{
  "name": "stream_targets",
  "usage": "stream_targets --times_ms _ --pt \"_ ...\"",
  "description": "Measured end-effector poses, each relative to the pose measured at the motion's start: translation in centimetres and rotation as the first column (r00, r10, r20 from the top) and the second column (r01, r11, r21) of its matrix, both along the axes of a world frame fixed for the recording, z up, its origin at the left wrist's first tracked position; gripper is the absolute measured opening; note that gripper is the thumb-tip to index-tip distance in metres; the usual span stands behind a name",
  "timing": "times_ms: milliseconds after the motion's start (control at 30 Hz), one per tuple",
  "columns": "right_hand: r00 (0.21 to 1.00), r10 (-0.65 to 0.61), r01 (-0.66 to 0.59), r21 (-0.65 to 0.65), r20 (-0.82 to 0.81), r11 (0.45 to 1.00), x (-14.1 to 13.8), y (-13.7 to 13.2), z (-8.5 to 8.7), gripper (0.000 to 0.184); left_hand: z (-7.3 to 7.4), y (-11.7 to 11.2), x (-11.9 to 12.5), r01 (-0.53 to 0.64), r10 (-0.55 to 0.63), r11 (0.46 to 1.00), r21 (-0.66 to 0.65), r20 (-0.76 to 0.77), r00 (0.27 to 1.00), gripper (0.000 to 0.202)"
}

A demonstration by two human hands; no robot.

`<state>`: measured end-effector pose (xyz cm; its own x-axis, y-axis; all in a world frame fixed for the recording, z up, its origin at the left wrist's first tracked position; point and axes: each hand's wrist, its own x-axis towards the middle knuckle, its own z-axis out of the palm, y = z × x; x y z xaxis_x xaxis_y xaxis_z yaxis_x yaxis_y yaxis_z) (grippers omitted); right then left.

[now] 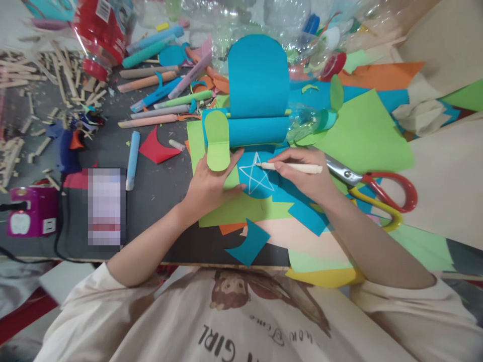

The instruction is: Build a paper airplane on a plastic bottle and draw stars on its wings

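My right hand grips a white marker, its tip touching the top part of a white star outline drawn on blue paper. Spread flat, my left hand presses the left side of that paper. Over its fingers lies a folded light-green paper strip with rounded ends. Just beyond stands a blue paper piece with a rounded top, joined to a blue roll. A clear bottle neck with a teal cap sticks out at the roll's right.
Scissors with red and yellow handles lie right of my right hand. Several markers, a red bottle and wooden sticks fill the left and back. A phone and a purple box sit at the left.
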<state>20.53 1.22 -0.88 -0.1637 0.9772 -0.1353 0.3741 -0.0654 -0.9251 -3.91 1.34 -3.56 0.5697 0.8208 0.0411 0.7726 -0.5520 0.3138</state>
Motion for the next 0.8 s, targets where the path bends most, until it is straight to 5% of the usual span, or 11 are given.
stream_targets --times_ms 267,800 --pt "0.984 -0.135 0.147 0.101 -0.115 0.984 -0.1 0.0 -1.0 0.014 -0.1 0.1 0.0 0.030 -0.029 0.999 0.043 -0.008 1.000 0.069" --pt "0.995 -0.053 0.059 0.067 -0.090 0.996 -0.3 0.1 -0.3 0.010 -0.2 0.0 -0.2 0.025 -0.026 0.999 0.046 0.003 1.000 0.068"
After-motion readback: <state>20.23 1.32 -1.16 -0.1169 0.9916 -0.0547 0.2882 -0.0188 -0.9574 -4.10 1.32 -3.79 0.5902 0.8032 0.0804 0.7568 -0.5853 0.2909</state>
